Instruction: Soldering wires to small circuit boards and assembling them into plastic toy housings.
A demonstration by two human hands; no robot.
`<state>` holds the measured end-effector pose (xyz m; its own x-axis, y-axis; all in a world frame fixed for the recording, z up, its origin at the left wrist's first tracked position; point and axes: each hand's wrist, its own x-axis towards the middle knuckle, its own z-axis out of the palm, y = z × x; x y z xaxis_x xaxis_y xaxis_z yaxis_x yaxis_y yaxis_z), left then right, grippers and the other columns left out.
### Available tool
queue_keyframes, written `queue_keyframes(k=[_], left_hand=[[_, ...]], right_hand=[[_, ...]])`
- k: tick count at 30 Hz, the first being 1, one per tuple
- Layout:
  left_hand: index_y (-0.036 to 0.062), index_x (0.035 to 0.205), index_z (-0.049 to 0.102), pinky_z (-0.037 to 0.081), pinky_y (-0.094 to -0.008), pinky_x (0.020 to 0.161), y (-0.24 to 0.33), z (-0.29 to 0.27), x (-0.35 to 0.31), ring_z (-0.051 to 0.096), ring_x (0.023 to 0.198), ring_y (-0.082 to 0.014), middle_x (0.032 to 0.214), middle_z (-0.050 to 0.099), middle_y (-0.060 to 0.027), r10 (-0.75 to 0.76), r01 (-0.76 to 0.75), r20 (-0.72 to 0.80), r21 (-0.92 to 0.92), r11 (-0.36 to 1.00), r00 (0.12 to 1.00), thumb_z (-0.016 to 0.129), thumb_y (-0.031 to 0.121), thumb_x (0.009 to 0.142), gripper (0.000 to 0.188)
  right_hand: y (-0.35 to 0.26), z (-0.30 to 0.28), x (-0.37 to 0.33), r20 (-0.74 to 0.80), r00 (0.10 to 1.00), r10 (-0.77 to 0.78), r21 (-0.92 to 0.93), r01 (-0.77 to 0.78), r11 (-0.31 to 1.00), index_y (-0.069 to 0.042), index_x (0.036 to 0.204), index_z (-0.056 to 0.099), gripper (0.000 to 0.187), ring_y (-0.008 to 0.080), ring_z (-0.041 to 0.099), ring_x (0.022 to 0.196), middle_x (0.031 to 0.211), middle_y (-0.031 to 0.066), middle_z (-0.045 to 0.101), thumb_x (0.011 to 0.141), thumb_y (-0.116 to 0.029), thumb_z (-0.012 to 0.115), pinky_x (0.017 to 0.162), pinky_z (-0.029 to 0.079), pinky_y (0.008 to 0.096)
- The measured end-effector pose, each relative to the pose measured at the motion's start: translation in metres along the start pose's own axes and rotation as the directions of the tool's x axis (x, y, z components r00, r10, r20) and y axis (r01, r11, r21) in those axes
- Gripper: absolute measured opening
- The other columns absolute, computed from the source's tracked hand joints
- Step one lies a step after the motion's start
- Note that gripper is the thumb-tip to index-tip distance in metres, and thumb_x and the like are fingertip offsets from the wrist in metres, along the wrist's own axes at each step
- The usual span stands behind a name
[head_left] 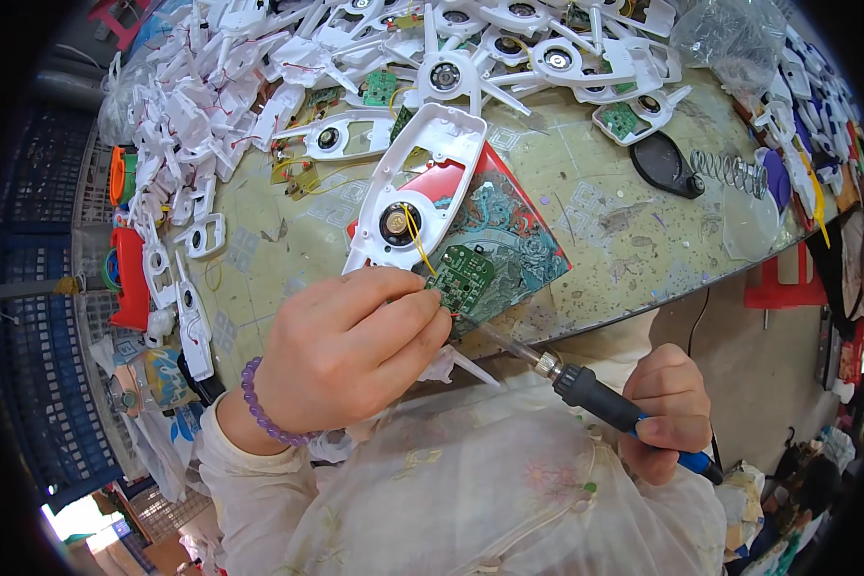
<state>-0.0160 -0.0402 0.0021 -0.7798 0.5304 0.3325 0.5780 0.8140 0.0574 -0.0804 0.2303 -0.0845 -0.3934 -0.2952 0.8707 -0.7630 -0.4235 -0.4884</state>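
My left hand (360, 341), with a purple bead bracelet at its wrist, is closed, its fingertips pinched at the left edge of a green circuit board (466, 276). Part of that board is hidden behind the fingers. In my right hand (667, 408) is a soldering iron (595, 394) with a dark grip and blue handle end; its tip points at the board's lower edge. Thin yellow wires (415, 235) run from a round black speaker (399, 224) toward the board. The speaker sits in a white plastic housing (437, 158) lying just beyond my left fingers.
Under the housing lies a flat red-edged, teal-patterned sheet (514, 240). White plastic parts (211, 106) heap along the back left, and more speaker housings (451, 77) at the back. A metal spring (730, 173) and black oval part (664, 165) lie right, near the table edge.
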Motion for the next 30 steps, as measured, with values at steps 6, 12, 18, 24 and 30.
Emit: queue_keyframes(k=[6,12,18,24,30], left_hand=[[0.005,0.082,0.065,0.051,-0.027,0.055,0.0005,-0.0002,-0.0002,0.062,0.083,-0.0181,0.085,0.06,-0.0023,0.004,-0.004,0.004,0.016,1.0,1.0,0.067,0.008,0.061,0.021],[0.005,0.083,0.065,0.051,-0.0267,0.055,0.0006,-0.0011,0.0001,0.062,0.083,-0.0181,0.085,0.06,-0.0023,0.001,-0.002,0.01,0.012,1.0,1.0,0.067,0.008,0.062,0.021],[0.0028,0.081,0.066,0.054,-0.0299,0.06,-0.0001,-0.0007,0.0005,0.064,0.08,-0.0228,0.083,0.063,-0.0062,-0.008,0.008,0.003,-0.036,0.999,1.0,0.068,0.007,0.057,0.024],[0.003,0.081,0.066,0.054,-0.0311,0.06,-0.0034,0.0022,-0.0006,0.064,0.077,-0.0227,0.082,0.062,-0.0063,-0.003,0.002,-0.015,-0.07,0.998,1.0,0.071,0.006,0.059,0.022],[0.0049,0.082,0.065,0.05,-0.0289,0.055,-0.0041,0.0043,-0.0022,0.062,0.081,-0.0199,0.085,0.06,-0.0037,-0.002,0.0,-0.032,-0.057,0.998,0.999,0.067,0.009,0.062,0.021]], right_hand=[[0.0004,0.0003,-0.0008,-0.038,0.999,-0.031,0.001,0.031,1.0,-0.005,0.09,0.052,0.017,0.0154,0.045,0.042,0.055,0.003,0.054,0.087,-0.022,0.05,0.042,0.03,0.0298],[-0.0006,-0.0003,0.0014,-0.008,1.0,-0.01,-0.002,0.01,1.0,-0.006,0.09,0.051,0.016,0.0154,0.045,0.042,0.055,0.0026,0.053,0.087,-0.022,0.05,0.043,0.031,0.0298],[-0.0011,-0.0018,0.0024,0.036,0.999,0.006,-0.007,-0.006,1.0,-0.006,0.091,0.051,0.016,0.0155,0.046,0.043,0.056,0.0026,0.054,0.087,-0.021,0.049,0.044,0.032,0.0299],[-0.0013,-0.0016,0.0022,0.021,1.0,0.011,-0.009,-0.01,1.0,-0.006,0.091,0.051,0.016,0.0154,0.046,0.043,0.056,0.0025,0.054,0.088,-0.021,0.049,0.044,0.032,0.0298],[-0.0017,-0.0022,0.0025,0.031,0.999,0.018,-0.01,-0.017,1.0,-0.006,0.092,0.051,0.017,0.0153,0.046,0.044,0.056,0.0024,0.054,0.089,-0.022,0.049,0.044,0.031,0.0297]])
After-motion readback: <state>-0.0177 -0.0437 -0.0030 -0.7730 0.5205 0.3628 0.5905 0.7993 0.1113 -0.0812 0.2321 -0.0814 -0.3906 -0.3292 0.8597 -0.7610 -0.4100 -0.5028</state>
